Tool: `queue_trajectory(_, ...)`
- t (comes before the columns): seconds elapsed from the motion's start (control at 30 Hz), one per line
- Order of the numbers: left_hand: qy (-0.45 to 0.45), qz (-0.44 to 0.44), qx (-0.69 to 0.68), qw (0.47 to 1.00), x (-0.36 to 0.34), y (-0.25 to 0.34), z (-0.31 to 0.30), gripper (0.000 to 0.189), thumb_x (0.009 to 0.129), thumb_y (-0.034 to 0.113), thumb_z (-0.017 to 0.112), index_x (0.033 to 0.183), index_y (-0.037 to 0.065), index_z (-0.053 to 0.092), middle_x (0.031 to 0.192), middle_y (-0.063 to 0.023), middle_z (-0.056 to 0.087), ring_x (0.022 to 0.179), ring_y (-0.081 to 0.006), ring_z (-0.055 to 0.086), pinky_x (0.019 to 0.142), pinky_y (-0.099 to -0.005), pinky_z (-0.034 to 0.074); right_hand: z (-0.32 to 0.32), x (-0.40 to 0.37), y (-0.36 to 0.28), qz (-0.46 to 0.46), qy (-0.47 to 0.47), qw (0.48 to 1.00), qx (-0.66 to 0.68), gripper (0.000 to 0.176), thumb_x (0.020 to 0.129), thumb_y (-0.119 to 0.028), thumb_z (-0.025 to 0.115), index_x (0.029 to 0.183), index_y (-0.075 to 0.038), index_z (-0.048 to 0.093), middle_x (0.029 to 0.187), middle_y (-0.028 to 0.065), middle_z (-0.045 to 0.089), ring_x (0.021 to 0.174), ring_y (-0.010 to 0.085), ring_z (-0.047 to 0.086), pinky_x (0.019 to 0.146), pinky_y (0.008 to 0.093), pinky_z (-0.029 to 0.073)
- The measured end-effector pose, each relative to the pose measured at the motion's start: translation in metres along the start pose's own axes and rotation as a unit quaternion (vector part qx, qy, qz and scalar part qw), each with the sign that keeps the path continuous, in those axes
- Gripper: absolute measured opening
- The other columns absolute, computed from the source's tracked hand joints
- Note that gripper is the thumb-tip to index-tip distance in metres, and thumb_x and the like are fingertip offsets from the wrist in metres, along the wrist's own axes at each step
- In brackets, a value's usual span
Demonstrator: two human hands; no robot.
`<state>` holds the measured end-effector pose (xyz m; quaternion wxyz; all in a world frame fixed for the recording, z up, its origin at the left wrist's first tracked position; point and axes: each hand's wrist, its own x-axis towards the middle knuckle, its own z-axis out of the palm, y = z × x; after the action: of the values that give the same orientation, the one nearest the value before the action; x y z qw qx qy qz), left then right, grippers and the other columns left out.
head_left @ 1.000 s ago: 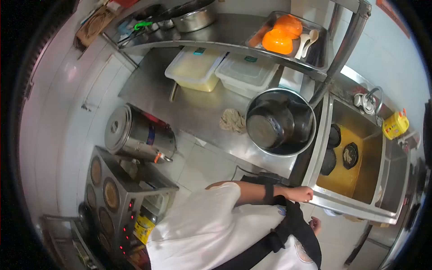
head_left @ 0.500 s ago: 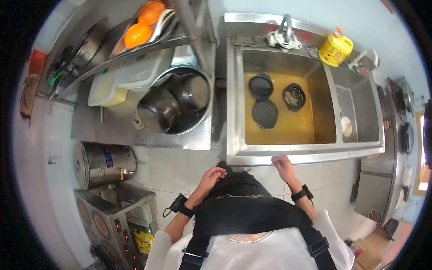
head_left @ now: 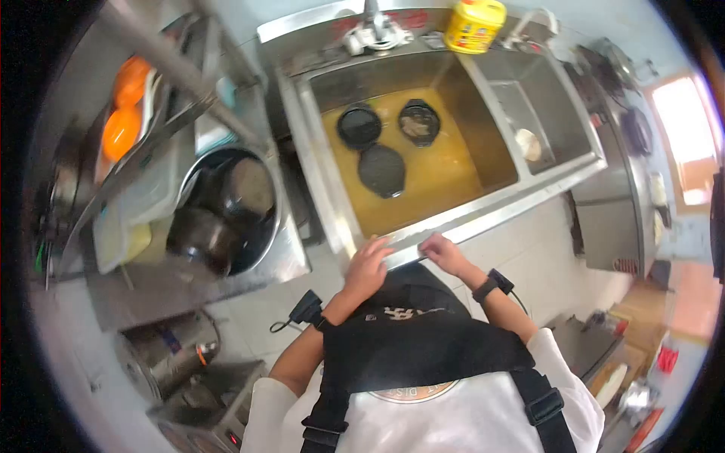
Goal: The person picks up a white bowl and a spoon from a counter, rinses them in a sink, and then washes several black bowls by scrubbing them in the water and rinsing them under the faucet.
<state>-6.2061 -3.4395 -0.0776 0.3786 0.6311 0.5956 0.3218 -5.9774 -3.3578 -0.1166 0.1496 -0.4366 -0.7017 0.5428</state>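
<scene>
My left hand (head_left: 368,267) is at the front corner of the metal sink (head_left: 483,212), its fingers stretched out along the rim and holding nothing. Close by on the right, my right hand (head_left: 445,254) is at the front rim, fingers curled in, with nothing visible in them. Yellowish water covers the floor of the large basin. In it lie a black round dish (head_left: 359,127), a black dish with pale scraps (head_left: 419,123) and a flat black piece (head_left: 382,171) like a lid or plate. Both hands are apart from these.
Left of the sink, a metal bench (head_left: 283,264) carries a large basin of dark pots (head_left: 204,240) and plastic tubs (head_left: 140,208). A shelf post (head_left: 162,53) rises there. Behind the sink stand a faucet (head_left: 374,30) and a yellow jug (head_left: 476,26). A pale round item (head_left: 528,144) lies in the smaller basin.
My view has turned, so the sink appears tilted and further left. My left hand has risen from beside my body to the sink's front corner. My right hand has shifted left along the rim.
</scene>
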Motion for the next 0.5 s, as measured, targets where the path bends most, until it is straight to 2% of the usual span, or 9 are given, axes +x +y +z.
queue_trajectory(0.13,0.062,0.002,0.063,0.996,0.026,-0.023,-0.006,0.032,0.067,-0.001,0.049,0.098,0.004,0.056,0.116,-0.0140,0.047,0.114,-0.0330,0.039,0.098,-0.0396,0.029,-0.008,0.005,-0.004,-0.037,-0.034,0.997,-0.057,0.012,0.071,-0.005,0.056,0.082,-0.004,0.059,0.086,0.0119,0.056,0.085,0.0250,0.054,0.077,0.0328,0.043)
queue_trajectory(0.2,0.103,-0.005,0.053,0.993,0.035,-0.029,-0.013,0.033,0.067,0.000,0.050,0.099,0.004,0.056,0.114,-0.0140,0.049,0.112,-0.0326,0.040,0.097,-0.0406,0.029,-0.005,0.007,0.002,-0.027,-0.033,0.999,-0.027,0.011,0.070,-0.004,0.056,0.081,-0.003,0.058,0.080,0.0121,0.057,0.078,0.0236,0.055,0.071,0.0328,0.046)
queue_trajectory(0.23,0.118,0.003,0.073,0.990,0.039,-0.033,-0.018,0.035,0.066,0.001,0.051,0.100,0.004,0.056,0.114,-0.0141,0.049,0.111,-0.0323,0.041,0.096,-0.0410,0.030,0.000,0.007,0.018,-0.080,-0.007,0.997,-0.013,0.010,0.070,-0.005,0.056,0.080,-0.003,0.058,0.077,0.0119,0.057,0.075,0.0239,0.055,0.068,0.0324,0.046)
queue_trajectory(0.27,0.128,0.004,0.047,0.991,0.044,-0.034,-0.022,0.036,0.064,0.001,0.052,0.100,0.004,0.057,0.114,-0.0144,0.049,0.110,-0.0327,0.042,0.095,-0.0409,0.031,-0.005,0.009,0.012,-0.054,-0.038,0.997,0.028,0.011,0.070,-0.006,0.058,0.080,-0.003,0.058,0.077,0.0111,0.056,0.076,0.0216,0.055,0.067,0.0314,0.045)
queue_trajectory(0.3,0.154,-0.001,0.078,0.985,0.048,-0.050,-0.019,0.037,0.062,0.000,0.053,0.099,0.005,0.058,0.115,-0.0150,0.049,0.110,-0.0337,0.042,0.095,-0.0409,0.030,-0.014,0.015,0.011,-0.124,-0.054,0.991,-0.004,0.012,0.071,-0.006,0.057,0.083,-0.002,0.057,0.075,0.0095,0.057,0.073,0.0194,0.055,0.064,0.0310,0.045)
queue_trajectory(0.37,0.148,-0.066,0.147,0.976,0.051,-0.055,-0.020,0.042,0.062,-0.005,0.052,0.103,0.003,0.054,0.117,-0.0186,0.045,0.114,-0.0348,0.037,0.097,-0.0414,0.027,-0.022,0.022,0.012,0.011,-0.163,0.980,0.114,0.015,0.074,-0.005,0.052,0.089,-0.001,0.056,0.066,0.0069,0.056,0.053,0.0160,0.054,0.052,0.0297,0.045)
queue_trajectory(0.4,0.175,-0.073,0.165,0.968,0.053,-0.063,-0.017,0.046,0.063,-0.006,0.052,0.109,0.001,0.048,0.122,-0.0209,0.039,0.117,-0.0354,0.033,0.098,-0.0413,0.025,-0.025,0.030,0.026,-0.049,-0.192,0.973,0.117,0.016,0.075,-0.005,0.049,0.089,-0.001,0.056,0.065,0.0066,0.055,0.050,0.0151,0.053,0.050,0.0280,0.044)
queue_trajectory(0.43,0.192,-0.115,0.188,0.956,0.057,-0.062,-0.016,0.050,0.066,-0.002,0.053,0.115,0.001,0.042,0.126,-0.0211,0.034,0.119,-0.0359,0.030,0.097,-0.0423,0.025,-0.042,0.037,0.025,-0.056,-0.193,0.973,0.114,0.016,0.075,-0.005,0.049,0.089,-0.001,0.056,0.065,0.0066,0.055,0.050,0.0151,0.053,0.050,0.0280,0.044)
queue_trajectory(0.5,0.274,-0.107,0.256,0.921,0.056,-0.088,-0.011,0.053,0.069,0.005,0.053,0.120,0.002,0.038,0.129,-0.0196,0.032,0.119,-0.0358,0.029,0.097,-0.0441,0.025,-0.060,0.045,0.011,0.004,-0.297,0.953,0.054,0.017,0.078,-0.006,0.046,0.093,-0.004,0.054,0.068,0.0055,0.051,0.063,0.0135,0.053,0.053,0.0278,0.046)
